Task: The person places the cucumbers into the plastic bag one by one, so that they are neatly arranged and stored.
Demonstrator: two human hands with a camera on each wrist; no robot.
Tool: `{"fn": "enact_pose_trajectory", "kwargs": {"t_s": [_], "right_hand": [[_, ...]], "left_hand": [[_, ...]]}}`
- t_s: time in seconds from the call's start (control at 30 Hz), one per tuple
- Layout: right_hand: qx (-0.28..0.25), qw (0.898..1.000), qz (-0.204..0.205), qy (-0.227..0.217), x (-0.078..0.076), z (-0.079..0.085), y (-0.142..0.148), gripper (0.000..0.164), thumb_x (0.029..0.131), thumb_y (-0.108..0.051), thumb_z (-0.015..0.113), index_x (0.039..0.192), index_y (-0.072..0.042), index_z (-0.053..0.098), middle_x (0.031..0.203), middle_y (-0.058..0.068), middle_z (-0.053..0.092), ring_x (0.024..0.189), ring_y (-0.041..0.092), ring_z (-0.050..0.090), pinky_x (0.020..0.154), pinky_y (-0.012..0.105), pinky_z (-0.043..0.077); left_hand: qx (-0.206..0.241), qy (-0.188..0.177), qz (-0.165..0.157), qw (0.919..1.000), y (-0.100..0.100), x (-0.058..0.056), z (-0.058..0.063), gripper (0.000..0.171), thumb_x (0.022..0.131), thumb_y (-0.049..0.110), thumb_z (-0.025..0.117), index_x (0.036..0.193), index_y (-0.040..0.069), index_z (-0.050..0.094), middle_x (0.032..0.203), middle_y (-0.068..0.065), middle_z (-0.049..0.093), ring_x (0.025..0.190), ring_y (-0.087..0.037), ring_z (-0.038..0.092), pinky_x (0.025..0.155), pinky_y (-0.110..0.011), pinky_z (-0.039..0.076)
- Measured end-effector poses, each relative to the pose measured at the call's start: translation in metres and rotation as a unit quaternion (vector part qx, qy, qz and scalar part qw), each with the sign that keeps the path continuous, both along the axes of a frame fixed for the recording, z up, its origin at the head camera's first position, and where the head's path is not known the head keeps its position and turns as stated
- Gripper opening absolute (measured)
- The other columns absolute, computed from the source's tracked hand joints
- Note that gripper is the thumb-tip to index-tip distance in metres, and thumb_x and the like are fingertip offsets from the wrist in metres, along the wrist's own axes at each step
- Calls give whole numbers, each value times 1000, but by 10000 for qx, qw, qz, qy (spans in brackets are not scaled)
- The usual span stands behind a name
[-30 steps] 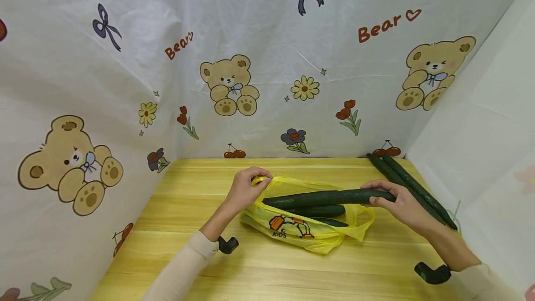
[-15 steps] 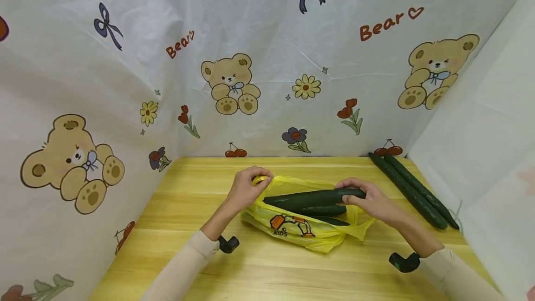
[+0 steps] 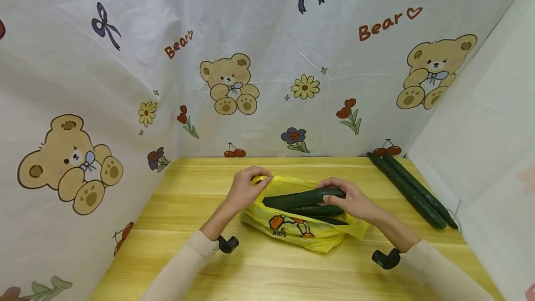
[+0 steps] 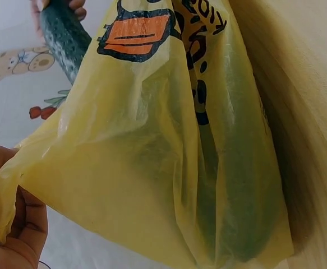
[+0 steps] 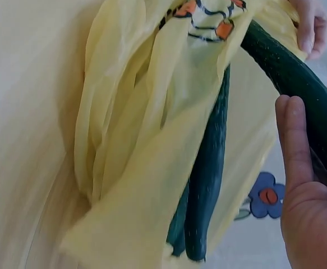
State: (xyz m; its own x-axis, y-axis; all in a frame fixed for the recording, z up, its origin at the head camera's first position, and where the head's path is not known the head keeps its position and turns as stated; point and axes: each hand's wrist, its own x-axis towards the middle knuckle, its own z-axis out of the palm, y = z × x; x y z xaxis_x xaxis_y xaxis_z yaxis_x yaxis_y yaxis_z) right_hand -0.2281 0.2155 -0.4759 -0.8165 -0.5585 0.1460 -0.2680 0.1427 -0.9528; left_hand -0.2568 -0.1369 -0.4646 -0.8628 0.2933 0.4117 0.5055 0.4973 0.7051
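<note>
My left hand point(image 3: 246, 187) pinches the rim of a yellow plastic bag point(image 3: 259, 221) printed with a digger, holding that edge up. My right hand point(image 3: 353, 200) grips a dark green cucumber point(image 3: 292, 199) near its right end. The cucumber's other end lies inside the bag's mouth, behind the front rim. Below it, more cucumbers point(image 3: 317, 211) lie in the bag, partly hidden by the plastic. In the right wrist view, the gripped cucumber point(image 5: 292, 73) slants above those in the bag point(image 5: 208, 179). The left wrist view has the bag wall point(image 4: 135, 168) covering most of the contents.
Two more cucumbers point(image 3: 407, 189) lie side by side on the wooden table point(image 3: 292, 273) at the right, near the white side wall point(image 3: 472, 138). A cloth with printed bears point(image 3: 267, 134) hangs behind the table. A wrist camera point(image 3: 386, 259) sits under the right forearm.
My right hand has moved left with the cucumber, pushing it further into the bag. My left hand stays on the rim. The two cucumbers at the right have not moved.
</note>
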Motion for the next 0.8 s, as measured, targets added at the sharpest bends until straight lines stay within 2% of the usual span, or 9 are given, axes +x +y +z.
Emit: {"fn": "enact_pose_trajectory", "kwargs": {"t_s": [0.1,0.2,0.33,0.4,0.5,0.6,0.73,0.8], "right_hand": [[-36,10000,48,4,-1,-2,-11,37,109,-7,61,143,8,55,138,35,57,110,20,78,95,30,63],[-64,9999,122,-9,-3,-4,-22,38,109,-6,61,143,8,54,140,35,56,112,20,77,97,38,64],[-92,9997,219,-39,-5,-5,-34,39,109,-7,61,144,8,53,141,35,56,116,33,76,100,50,61],[-64,9997,215,-53,-5,-5,-37,39,109,-8,61,144,7,53,140,35,56,117,40,74,101,51,60],[48,9999,145,-35,-5,-6,-38,38,108,-9,63,143,5,55,139,32,58,116,43,74,100,50,61],[335,9993,-6,163,-5,-9,-36,36,107,-11,66,142,-1,59,139,27,62,113,35,73,99,38,63],[674,9958,-213,573,-6,-11,-32,34,106,-9,66,139,-2,63,138,20,68,120,31,70,98,23,57],[686,9949,-301,681,-7,-11,-30,32,106,-7,66,138,0,64,137,18,70,125,30,69,102,23,56]], "left_hand": [[-5,-7,-8,10000,0,0,0,8,104,24,75,108,25,81,110,6,79,97,-11,73,87,-31,61],[-16,-36,1,10000,0,1,1,8,104,24,75,107,24,81,110,6,79,98,-11,73,87,-31,60],[-5,-54,-3,10000,0,1,1,8,104,24,74,108,24,82,110,7,79,98,-9,73,88,-30,60],[18,-38,-26,10000,0,0,1,8,104,24,75,108,23,82,110,6,79,96,-9,72,87,-30,60],[39,-45,-57,10000,1,0,0,8,104,24,74,108,22,82,110,6,79,96,-10,73,86,-30,60],[54,-66,-88,9999,1,0,0,8,104,24,74,108,22,81,110,5,79,97,-10,73,87,-29,60],[79,-30,-84,9999,1,-1,-1,9,104,24,74,108,22,82,111,6,79,98,-10,73,87,-29,61],[84,-1,-88,9999,1,-2,-1,9,104,24,74,109,22,82,111,6,79,97,-10,73,85,-29,61]]}}
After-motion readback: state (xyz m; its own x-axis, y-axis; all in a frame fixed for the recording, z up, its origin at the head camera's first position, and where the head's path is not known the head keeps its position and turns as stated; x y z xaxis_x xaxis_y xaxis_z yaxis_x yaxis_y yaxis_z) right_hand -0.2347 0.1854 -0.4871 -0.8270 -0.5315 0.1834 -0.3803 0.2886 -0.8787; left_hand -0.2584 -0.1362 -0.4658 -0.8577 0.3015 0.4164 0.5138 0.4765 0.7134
